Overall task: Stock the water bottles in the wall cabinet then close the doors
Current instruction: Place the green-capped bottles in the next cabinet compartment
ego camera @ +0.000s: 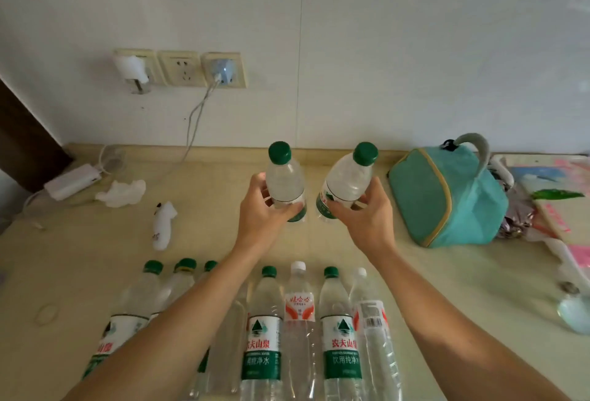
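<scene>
My left hand point(260, 209) grips a green-capped water bottle point(284, 178) raised above the beige counter point(95, 257). My right hand point(367, 214) grips a second green-capped bottle point(349, 178), tilted a little to the right. Both bottles are clear with green labels. Below my forearms stands a row of several more bottles: green-capped ones point(263, 330) and two white-capped ones point(299, 311). Some at the left are partly hidden by my left arm. No wall cabinet is in view.
A teal lunch bag point(447, 199) sits to the right of my hands. Wall sockets with plugs point(182, 68), a white power adapter point(71, 181), crumpled tissues point(123, 193) and a small white toy point(162, 225) lie at the left. Papers and wrappers point(558, 206) crowd the right end.
</scene>
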A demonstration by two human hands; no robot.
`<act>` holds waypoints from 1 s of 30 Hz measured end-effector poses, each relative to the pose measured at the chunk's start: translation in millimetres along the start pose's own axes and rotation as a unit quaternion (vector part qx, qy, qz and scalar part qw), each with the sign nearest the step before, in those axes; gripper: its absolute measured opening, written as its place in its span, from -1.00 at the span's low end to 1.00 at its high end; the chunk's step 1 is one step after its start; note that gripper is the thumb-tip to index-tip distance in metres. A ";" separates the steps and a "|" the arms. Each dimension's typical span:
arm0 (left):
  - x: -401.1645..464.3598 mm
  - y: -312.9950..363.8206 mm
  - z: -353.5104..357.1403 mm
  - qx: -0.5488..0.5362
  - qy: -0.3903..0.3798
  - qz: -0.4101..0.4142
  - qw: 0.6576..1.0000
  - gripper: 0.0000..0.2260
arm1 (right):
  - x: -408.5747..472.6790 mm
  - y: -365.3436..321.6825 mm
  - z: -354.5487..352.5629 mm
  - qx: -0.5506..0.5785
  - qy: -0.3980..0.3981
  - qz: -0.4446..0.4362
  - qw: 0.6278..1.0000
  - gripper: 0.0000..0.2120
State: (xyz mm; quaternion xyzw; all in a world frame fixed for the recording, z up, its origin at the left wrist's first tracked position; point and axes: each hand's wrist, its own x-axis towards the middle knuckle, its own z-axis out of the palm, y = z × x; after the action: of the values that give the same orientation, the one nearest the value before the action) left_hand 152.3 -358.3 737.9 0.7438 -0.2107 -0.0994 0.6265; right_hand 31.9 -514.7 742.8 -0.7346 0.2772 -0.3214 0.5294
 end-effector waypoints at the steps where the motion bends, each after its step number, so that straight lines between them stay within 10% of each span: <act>1: 0.9 10.7 -5.2 -0.008 0.000 0.016 1.000 -0.49 | -2.9 -12.8 -0.4 0.004 0.004 -0.013 1.000 -0.51; 12: -10.6 178.6 -93.5 -0.050 0.013 0.276 0.960 -0.38 | -45.7 -191.1 0.1 0.081 0.095 -0.165 0.978 -0.46; 30: -0.4 450.0 -167.3 -0.072 0.084 0.431 0.896 -0.52 | -17.0 -462.7 -84.9 0.157 0.227 -0.372 0.886 -0.33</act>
State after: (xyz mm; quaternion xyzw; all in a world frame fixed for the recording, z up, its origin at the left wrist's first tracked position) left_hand 135.8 -266.1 1208.7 0.5386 -0.4492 0.2287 0.6751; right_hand -13.0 -420.6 1201.8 -0.5979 0.0420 -0.6924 0.4017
